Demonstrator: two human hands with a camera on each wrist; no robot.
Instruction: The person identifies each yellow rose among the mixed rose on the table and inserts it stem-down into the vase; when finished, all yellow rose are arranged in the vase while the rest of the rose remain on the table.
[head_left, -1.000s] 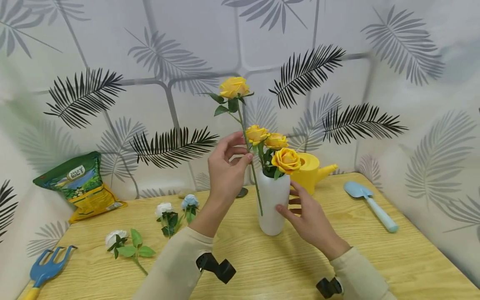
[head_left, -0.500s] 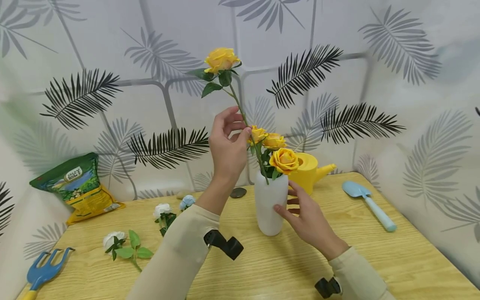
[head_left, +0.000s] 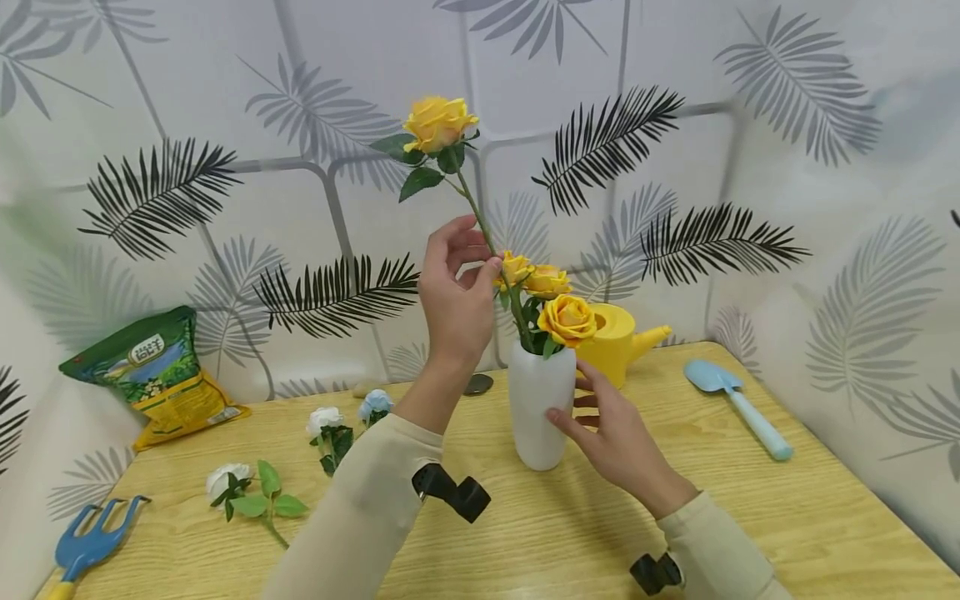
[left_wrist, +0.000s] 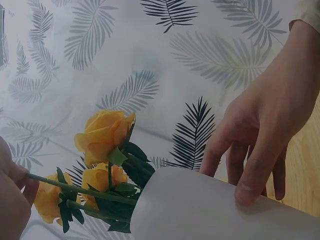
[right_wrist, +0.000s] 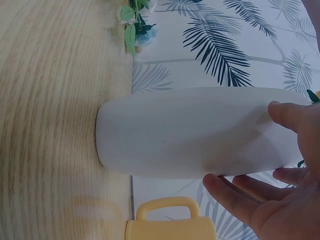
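Palm-leaf wallpaper backs the wooden table (head_left: pixel 525 533), which bears, by size, a soil bag (head_left: pixel 153 372), a white vase (head_left: pixel 542 405) with three yellow roses (head_left: pixel 567 318) in it, a yellow watering can (head_left: pixel 618 340), a blue trowel (head_left: pixel 738 408), a blue hand rake (head_left: pixel 90 542), and loose white and blue roses (head_left: pixel 330 425). My right hand (head_left: pixel 618 437) steadies the vase, fingers spread with tips pressed on its side. My left hand (head_left: pixel 453 296) pinches between thumb and fingertips the stem of a long yellow rose (head_left: pixel 437 123), lower end in the vase mouth.
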